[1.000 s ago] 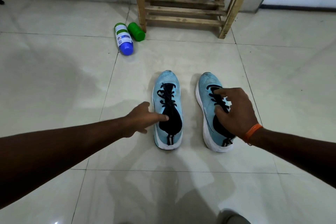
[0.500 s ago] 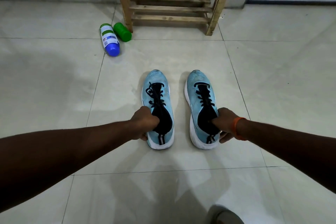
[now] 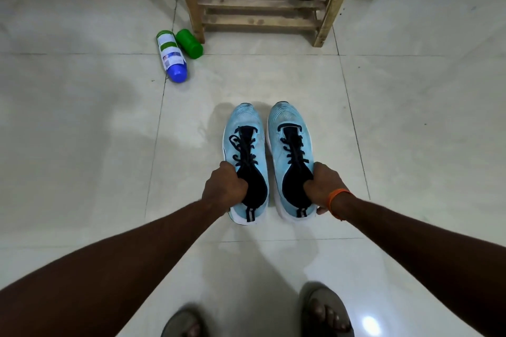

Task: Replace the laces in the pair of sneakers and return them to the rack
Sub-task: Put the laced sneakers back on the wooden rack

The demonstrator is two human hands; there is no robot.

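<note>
Now we grip both shoes at collars, arms (image 3: 123, 268) outstretched: left hand (image 3: 224, 186) clamped on left sneaker (image 3: 243, 117), right hand (image 3: 324, 186) on right sneaker (image 3: 287, 115); second ago hands merely touched them. Pair close together, apparently on floor (image 3: 82, 145), black laces (image 3: 245, 148) threaded; lacing judged done, carry next; rack (image 3: 262, 4) beyond, well apart.

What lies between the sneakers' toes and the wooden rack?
Only bare floor tile separates sneakers and rack in the head view; both bottles lie off to the left.
</note>
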